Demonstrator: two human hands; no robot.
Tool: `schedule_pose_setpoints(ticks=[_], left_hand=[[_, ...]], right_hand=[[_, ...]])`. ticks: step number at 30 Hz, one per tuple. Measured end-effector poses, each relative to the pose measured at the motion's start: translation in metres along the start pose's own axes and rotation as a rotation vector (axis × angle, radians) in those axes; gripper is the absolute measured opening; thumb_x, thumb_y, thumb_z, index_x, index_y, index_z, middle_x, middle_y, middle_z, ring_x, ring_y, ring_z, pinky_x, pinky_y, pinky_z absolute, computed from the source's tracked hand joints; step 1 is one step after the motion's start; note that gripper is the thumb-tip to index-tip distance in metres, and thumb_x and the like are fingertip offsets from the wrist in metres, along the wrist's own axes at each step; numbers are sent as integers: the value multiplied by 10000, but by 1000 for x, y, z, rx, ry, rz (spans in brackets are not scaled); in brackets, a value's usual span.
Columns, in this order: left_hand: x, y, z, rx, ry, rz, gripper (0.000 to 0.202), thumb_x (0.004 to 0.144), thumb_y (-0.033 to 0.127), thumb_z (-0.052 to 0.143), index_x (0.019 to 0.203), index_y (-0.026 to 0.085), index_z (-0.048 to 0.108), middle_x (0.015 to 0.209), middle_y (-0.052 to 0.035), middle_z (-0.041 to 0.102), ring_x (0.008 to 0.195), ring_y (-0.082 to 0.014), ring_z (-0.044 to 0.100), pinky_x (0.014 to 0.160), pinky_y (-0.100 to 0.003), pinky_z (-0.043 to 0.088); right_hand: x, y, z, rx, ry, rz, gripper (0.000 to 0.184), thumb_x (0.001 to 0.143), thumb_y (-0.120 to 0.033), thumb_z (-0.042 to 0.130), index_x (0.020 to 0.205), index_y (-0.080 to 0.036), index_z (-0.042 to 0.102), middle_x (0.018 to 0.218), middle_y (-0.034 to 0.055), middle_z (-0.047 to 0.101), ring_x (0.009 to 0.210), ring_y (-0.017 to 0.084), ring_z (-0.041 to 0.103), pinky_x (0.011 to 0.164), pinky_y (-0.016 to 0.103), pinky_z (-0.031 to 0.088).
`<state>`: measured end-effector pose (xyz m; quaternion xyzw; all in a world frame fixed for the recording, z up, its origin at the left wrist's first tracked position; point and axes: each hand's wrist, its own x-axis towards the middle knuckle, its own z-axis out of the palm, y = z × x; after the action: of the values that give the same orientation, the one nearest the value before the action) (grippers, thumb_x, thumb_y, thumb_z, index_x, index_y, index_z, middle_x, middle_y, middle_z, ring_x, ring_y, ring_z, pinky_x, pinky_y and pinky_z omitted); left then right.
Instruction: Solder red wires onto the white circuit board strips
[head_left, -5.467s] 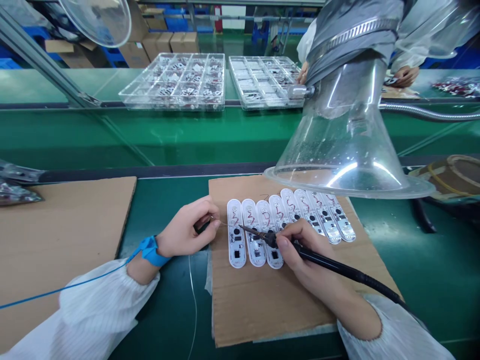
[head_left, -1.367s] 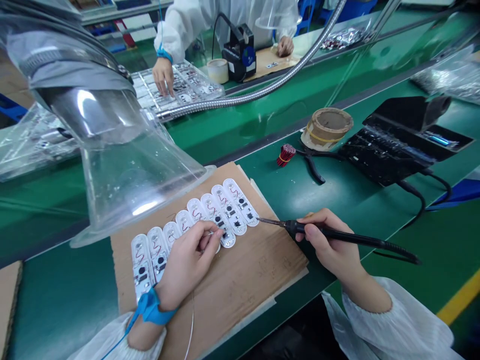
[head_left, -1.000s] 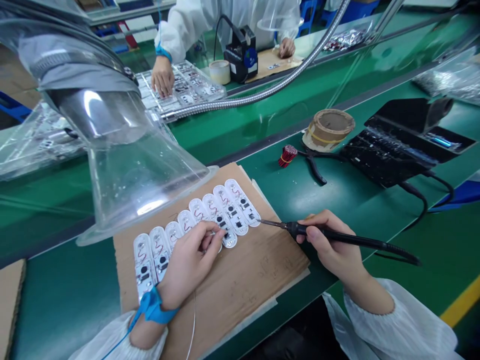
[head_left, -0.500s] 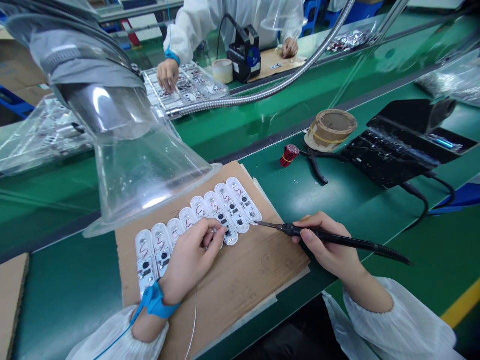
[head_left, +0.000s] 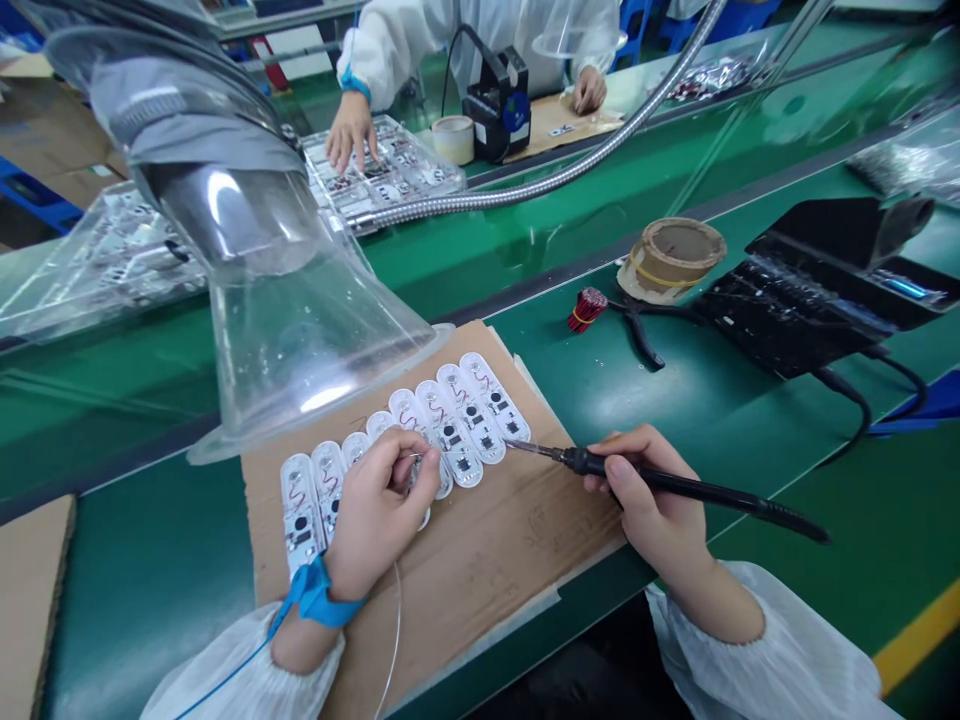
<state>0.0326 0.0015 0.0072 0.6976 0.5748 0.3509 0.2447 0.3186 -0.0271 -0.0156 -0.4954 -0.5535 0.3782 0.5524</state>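
Note:
My left hand [head_left: 386, 500], a blue strap round its wrist, pinches a thin solder wire [head_left: 397, 610] between thumb and forefinger. The wire trails down toward the front edge. Below and around this hand runs a slanting row of white rounded-end cases with small circuit boards and red wires [head_left: 461, 420]; the hand hides part of the row. A soldering iron [head_left: 712, 495] is gripped by its black handle in my right hand [head_left: 660, 500], fingers wrapped round it. Its tip is at the lower end of the rightmost cases; whether it touches them I cannot tell.
Brown cardboard [head_left: 540, 540] lies under the cases. A clear fume hood [head_left: 315, 350] hangs over the left side. Behind on the right are a bundle of red wires [head_left: 586, 310], pliers [head_left: 643, 340] and a tape roll [head_left: 671, 262]. Across the bench a co-worker's hand [head_left: 352, 130] reaches over boards.
My left hand has drawn a little left, away from the rightmost cases, with the solder wire. The iron's tip has shifted slightly left. The co-worker's hand has spread its fingers.

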Motion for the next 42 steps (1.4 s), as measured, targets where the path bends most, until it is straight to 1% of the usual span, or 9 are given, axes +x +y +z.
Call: schedule_pose_setpoints(ticks=[4,7,11,16,22,28,34,42], left_hand=[[1,3,0,11,-3,8,127,990,244,618,868,214,631,648,78,367,564,-112,420,586,-262,360],[2,5,0,4,-14,2,126,990,265,620,877,215,639,629,82,359,545,-111,412,573,-261,350],[2,5,1,11,-40,-15,124,995,286,622,896,215,647,617,85,364,538,-112,413,567,-260,339],[1,3,2,21,-65,25,114,1007,265,611,911,216,647,640,80,385,556,-112,420,577,-258,342],[2,4,1,21,-57,22,116,1013,256,610,909,215,641,637,83,375,557,-111,420,574,-257,341],[2,4,2,30,-64,58,112,1013,239,610,904,217,628,653,82,377,563,-109,415,574,-256,337],[2,4,1,29,-54,69,111,1015,229,608,907,216,628,657,81,375,566,-109,411,572,-258,332],[1,3,1,31,-64,79,103,1018,217,604,917,214,626,666,83,366,573,-105,414,577,-249,340]], right_hand=[[0,4,-3,-8,-32,-21,133,1065,-343,660,996,-238,702,727,5,672,634,154,636,576,269,518],[1,2,-2,-27,-28,-19,141,1063,-344,658,977,-239,697,724,8,675,626,159,630,573,277,515],[2,1,-2,-44,-60,-21,122,1064,-325,653,982,-243,691,723,0,679,622,152,632,573,266,509],[2,3,-3,-50,-80,-18,93,1065,-306,652,1005,-248,691,732,-7,674,632,145,628,583,258,507],[1,1,-3,-19,-40,-12,124,1072,-327,644,994,-246,696,725,0,679,630,153,633,583,266,510],[2,3,-2,-50,-104,-9,110,1071,-321,649,1001,-247,690,736,-4,694,628,143,646,590,255,519],[1,3,-2,-13,-90,-23,85,1079,-297,638,1032,-253,693,746,-7,685,661,141,645,612,251,527],[1,3,-4,-52,-151,-30,69,1077,-285,638,1033,-256,683,753,-15,691,640,133,646,609,249,519]])
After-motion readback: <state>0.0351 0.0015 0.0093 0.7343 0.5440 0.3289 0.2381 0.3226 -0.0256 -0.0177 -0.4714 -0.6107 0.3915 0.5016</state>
